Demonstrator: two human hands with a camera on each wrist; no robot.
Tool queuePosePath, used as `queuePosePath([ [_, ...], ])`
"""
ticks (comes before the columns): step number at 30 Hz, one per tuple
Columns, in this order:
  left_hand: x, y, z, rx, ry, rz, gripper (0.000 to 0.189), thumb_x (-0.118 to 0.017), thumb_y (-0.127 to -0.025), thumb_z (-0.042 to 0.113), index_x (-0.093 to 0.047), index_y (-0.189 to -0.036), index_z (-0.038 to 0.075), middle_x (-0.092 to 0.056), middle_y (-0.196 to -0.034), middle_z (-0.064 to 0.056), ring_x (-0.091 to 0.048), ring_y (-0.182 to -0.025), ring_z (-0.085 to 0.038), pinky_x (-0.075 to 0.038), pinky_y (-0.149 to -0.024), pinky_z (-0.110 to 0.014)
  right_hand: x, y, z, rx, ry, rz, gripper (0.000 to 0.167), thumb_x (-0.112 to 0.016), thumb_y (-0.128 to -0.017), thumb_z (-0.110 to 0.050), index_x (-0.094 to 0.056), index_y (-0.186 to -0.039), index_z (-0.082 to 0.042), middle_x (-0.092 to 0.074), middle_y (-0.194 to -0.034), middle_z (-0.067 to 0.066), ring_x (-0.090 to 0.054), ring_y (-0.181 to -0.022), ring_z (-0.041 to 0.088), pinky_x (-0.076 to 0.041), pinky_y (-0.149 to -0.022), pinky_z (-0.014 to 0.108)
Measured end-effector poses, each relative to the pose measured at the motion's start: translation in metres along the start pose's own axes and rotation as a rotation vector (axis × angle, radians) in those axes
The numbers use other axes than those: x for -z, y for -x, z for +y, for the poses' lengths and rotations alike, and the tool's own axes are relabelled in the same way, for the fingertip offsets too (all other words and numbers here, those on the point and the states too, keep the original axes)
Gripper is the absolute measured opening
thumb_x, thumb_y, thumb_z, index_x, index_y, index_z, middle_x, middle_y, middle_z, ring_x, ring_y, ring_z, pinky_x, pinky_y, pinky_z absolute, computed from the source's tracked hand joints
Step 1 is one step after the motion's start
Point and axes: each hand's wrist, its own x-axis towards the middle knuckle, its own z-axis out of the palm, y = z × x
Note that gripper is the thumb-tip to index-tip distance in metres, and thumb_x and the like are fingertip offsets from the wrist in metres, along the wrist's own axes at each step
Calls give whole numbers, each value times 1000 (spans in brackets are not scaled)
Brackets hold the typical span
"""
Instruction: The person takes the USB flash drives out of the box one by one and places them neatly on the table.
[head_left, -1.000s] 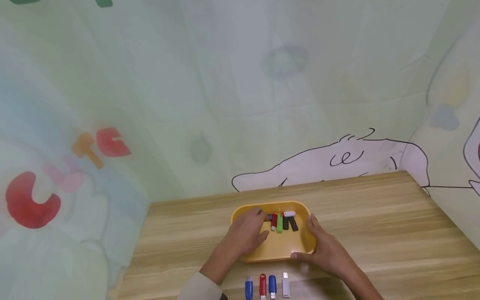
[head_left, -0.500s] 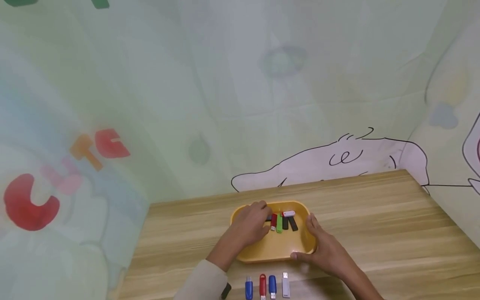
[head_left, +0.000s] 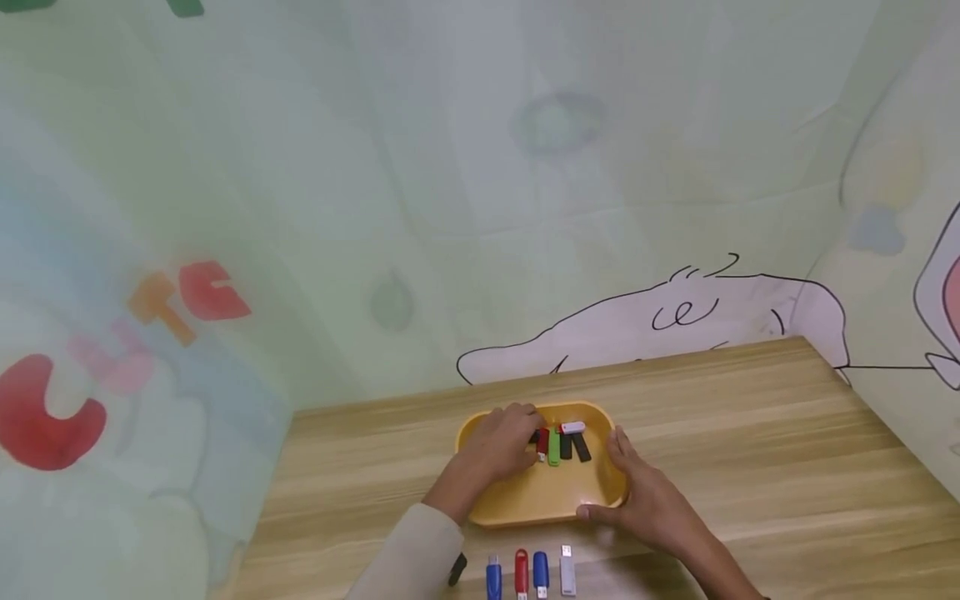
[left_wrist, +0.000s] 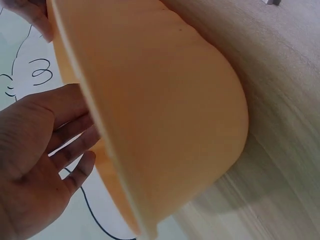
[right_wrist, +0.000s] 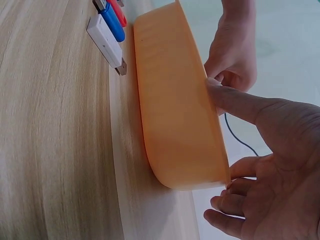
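Observation:
A yellow plastic tray (head_left: pixel 525 504) stands on the wooden table. Inside, along its far side, lie a red USB stick (head_left: pixel 542 445), a green one, two black ones and a white USB stick (head_left: pixel 573 427). My left hand (head_left: pixel 491 446) reaches over the tray's left side, bent fingers at the left end of these sticks. Its fingertips are hidden, so whether it pinches a stick cannot be made out. My right hand (head_left: pixel 648 500) grips the tray's right end, thumb on the near rim and fingers round the far corner; the right wrist view shows this thumb (right_wrist: pixel 235 100) too.
In front of the tray, several USB sticks lie in a row: a blue stick (head_left: pixel 493 577), a red stick (head_left: pixel 521 572), another blue one and a silver stick (head_left: pixel 567 572). A black object (head_left: pixel 457 569) shows beside the left sleeve. A printed cloth (head_left: pixel 420 208) hangs behind the table.
My left hand has shifted slightly right and farther over the tray's contents, its fingers more bent. The dark stick by its fingertips is now more covered. My right hand keeps its grip.

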Motion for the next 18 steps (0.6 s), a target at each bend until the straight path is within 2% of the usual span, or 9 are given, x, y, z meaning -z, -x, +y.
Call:
queuePosePath([
  [9, -10, -10, -3, -24, 1, -15, 41, -86, -91, 21, -75, -130, 16, -74, -127, 2, -65, -112, -17, -52, -108, -39, 0, -1, 0, 0, 9, -3, 126, -95, -73, -54, -27, -165, -2, -16, -175, 20, -29, -155, 51, -33, -120, 64],
  [14, -16, -13, -3, -33, 17, -7, 36, -86, -90, 17, -77, -125, 16, -75, -115, 3, -61, -98, -13, -54, -103, -35, 0, 0, -1, 0, 17, -7, 126, -94, -73, -56, -26, -165, -2, -15, -175, 20, -28, -155, 51, -32, -120, 65],
  [18, -19, -15, -3, -30, 21, -8, 34, -87, -89, 18, -77, -122, 15, -73, -108, 3, -59, -95, -14, -55, -100, -32, 0, 0, -1, -1, 18, -7, 126, -93, -74, -56, -26, -165, -2, -15, -175, 19, -29, -154, 52, -32, -120, 65],
])
